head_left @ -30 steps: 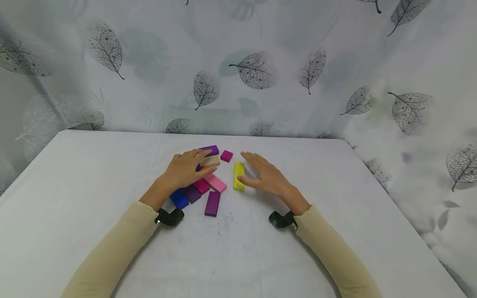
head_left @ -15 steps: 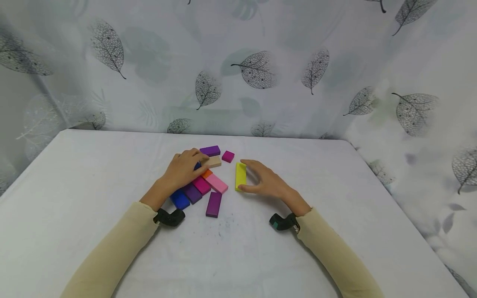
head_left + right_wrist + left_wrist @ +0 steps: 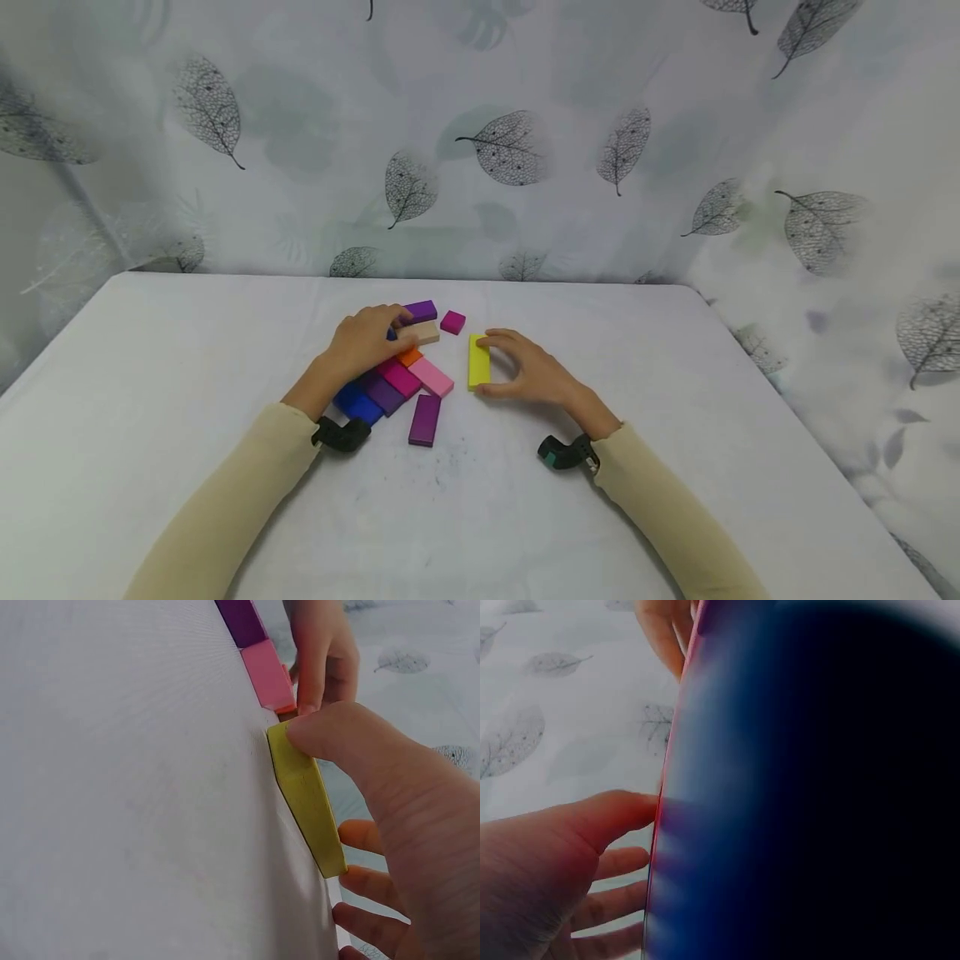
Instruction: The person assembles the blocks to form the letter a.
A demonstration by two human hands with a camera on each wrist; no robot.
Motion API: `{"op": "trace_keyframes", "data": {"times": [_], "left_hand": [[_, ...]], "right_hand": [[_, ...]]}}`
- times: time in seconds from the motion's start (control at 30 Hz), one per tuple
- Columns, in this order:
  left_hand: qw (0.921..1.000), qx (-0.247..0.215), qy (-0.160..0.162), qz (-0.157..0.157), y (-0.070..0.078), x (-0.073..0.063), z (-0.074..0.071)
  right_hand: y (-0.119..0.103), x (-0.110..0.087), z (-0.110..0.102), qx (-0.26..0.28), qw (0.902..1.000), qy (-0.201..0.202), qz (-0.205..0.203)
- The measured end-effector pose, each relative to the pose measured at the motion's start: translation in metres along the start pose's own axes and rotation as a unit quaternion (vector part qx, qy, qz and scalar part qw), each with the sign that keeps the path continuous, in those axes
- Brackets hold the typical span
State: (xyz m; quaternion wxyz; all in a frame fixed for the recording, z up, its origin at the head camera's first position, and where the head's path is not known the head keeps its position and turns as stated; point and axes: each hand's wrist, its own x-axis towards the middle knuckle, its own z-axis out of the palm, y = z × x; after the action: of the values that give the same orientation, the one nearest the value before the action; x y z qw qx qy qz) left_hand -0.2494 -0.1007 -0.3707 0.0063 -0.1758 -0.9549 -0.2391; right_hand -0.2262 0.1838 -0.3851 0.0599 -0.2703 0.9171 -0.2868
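Note:
My left hand (image 3: 365, 337) is at a plain wooden block (image 3: 422, 332), its thumb along the near side and its curled fingers along the far side. With my right hand (image 3: 528, 368) I pinch a yellow block (image 3: 478, 367) lengthwise, thumb at the near end and fingers at the far end. In the right wrist view the thumb presses on one end of that yellow block (image 3: 306, 796). Under and beside my left hand lie a blue block (image 3: 358, 404), an orange block (image 3: 409, 356), a pink block (image 3: 432, 377) and several purple and magenta ones, partly hidden.
A dark purple block (image 3: 425, 420) lies nearest me, apart from the cluster. Behind the plain block are a purple block (image 3: 420, 311) and a small magenta block (image 3: 452, 322). They lie on a white-covered table (image 3: 675, 375), with a leaf-patterned cloth (image 3: 300, 167) behind.
My right hand has come down onto the yellow block, thumb and fingers closing on its ends. My left fingers have curled in around the plain wooden block. The blocks lie as before.

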Motion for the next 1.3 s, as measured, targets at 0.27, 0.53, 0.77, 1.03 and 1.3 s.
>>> {"op": "trace_keyframes", "data": {"times": [0.27, 0.53, 0.77, 1.03, 1.3], "left_hand": [[0.9979, -0.039, 0.012, -0.051, 0.000, 0.000, 0.002], [0.9903, -0.122, 0.019, -0.063, -0.010, 0.002, 0.009], [0.9918, -0.118, 0.020, -0.044, -0.011, 0.004, 0.010], [0.9948, -0.097, 0.024, -0.019, -0.008, 0.003, 0.010], [0.9960, -0.085, 0.025, 0.001, -0.003, 0.001, 0.010]], "right_hand": [[-0.002, 0.001, 0.000, 0.002, 0.9999, -0.004, -0.011], [0.002, 0.001, -0.001, 0.016, 0.9999, 0.000, -0.006], [0.008, 0.000, 0.000, 0.045, 0.9990, 0.008, 0.001], [0.009, -0.001, 0.001, 0.056, 0.9984, 0.010, 0.004], [0.008, -0.001, 0.002, 0.056, 0.9984, 0.007, 0.005]]}}
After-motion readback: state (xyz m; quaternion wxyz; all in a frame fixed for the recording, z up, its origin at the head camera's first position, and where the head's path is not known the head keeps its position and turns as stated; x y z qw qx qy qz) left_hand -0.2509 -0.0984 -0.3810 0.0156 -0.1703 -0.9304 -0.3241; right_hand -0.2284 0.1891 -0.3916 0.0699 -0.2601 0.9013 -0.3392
